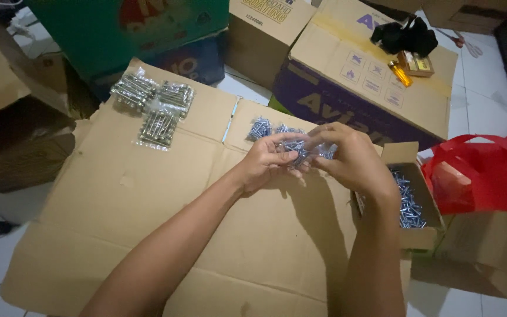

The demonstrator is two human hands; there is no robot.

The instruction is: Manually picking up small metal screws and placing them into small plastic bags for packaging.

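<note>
Holding a small clear bag of screws (298, 149) between both hands, I pinch it just above the flat cardboard sheet (148, 223). My left hand (265, 161) is closed on one end of the bag, and my right hand (350, 158) is closed on the other end. The bag feels like it would be a bit heavy for its size, because the screws are metal. The plastic is thin and slippery, and the screw tips are sharp (they could poke through). I think the best place to grip is the plastic edge, not the pointy middle.

More loose screws (260, 128) lie on the cardboard sheet just past my hands. Three filled bags (155, 105) lie at the far left part of the sheet. A small open box of screws (409, 202) sits just off the right edge of the sheet, and a red bag (488, 170) is beside that. Big cardboard boxes (359, 76) stand past the far edge of the sheet, on a white tile floor (482, 88).
</note>
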